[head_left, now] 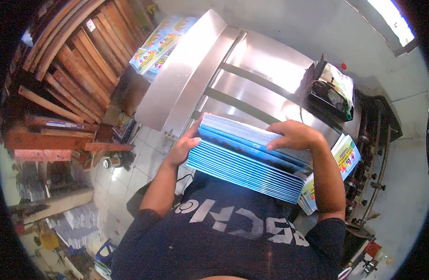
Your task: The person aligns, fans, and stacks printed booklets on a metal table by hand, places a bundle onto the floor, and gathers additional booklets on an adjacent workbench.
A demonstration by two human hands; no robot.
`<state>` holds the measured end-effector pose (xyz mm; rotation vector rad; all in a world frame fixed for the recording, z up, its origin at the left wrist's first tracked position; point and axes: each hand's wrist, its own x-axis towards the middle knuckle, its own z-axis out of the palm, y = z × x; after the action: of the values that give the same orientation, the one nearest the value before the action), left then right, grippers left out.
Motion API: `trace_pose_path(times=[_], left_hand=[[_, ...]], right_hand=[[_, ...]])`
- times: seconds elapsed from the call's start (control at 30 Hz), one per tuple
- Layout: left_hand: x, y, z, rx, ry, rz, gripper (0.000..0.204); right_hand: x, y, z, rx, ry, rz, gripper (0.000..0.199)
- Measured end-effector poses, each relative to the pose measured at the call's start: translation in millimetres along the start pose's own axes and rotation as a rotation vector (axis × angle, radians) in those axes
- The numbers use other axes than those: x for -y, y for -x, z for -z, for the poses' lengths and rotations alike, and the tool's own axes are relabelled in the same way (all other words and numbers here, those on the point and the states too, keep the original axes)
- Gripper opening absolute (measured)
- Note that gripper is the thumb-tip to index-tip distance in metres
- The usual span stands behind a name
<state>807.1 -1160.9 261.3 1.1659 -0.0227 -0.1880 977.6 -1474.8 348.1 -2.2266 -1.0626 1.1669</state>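
Note:
A thick stack of thin blue-spined booklets (244,168) rests against my chest over the edge of a shiny metal machine table (251,88). My left hand (184,147) presses flat against the stack's left end. My right hand (294,135) lies on top of the stack with fingers curled over its upper booklets. The booklets' spines face me, fanned slightly at the top.
More colourful booklets (346,156) sit to the right under my forearm. Another pile of printed covers (160,42) lies at the table's far left. Wooden planks (79,60) lean at the left. A black tray with bags (333,91) stands at the right. Tiled floor (121,177) below left.

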Motion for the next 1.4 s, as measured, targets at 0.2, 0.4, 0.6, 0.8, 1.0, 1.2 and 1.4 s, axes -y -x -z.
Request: trace_pose_path(times=[0.2, 0.4, 0.6, 0.8, 1.0, 1.2, 1.4], left_hand=[[-5, -5, 7, 0.025, -0.127, -0.009, 0.082], [-12, -1, 6, 0.031, -0.145, 0.004, 0.079], [-24, -1, 6, -0.009, -0.199, -0.127, 0.073], [-21, 2, 13, -0.073, -0.299, -0.131, 0.064], [-13, -2, 4, -0.038, -0.21, -0.144, 0.059], [-12, -3, -3, -0.028, -0.036, -0.087, 0.06], [-12, -3, -4, -0.044, -0.101, -0.11, 0.058]], right_hand=[[1, 0, 2, -0.037, -0.015, -0.031, 0.07], [12, 3, -4, -0.052, 0.097, -0.047, 0.081], [16, 5, -6, -0.063, 0.182, -0.061, 0.086], [19, 6, -7, -0.062, 0.199, -0.083, 0.087], [20, 8, -13, -0.113, 0.178, -0.074, 0.087], [22, 8, -14, -0.139, 0.182, -0.071, 0.087], [22, 8, -15, -0.149, 0.182, -0.072, 0.087]])
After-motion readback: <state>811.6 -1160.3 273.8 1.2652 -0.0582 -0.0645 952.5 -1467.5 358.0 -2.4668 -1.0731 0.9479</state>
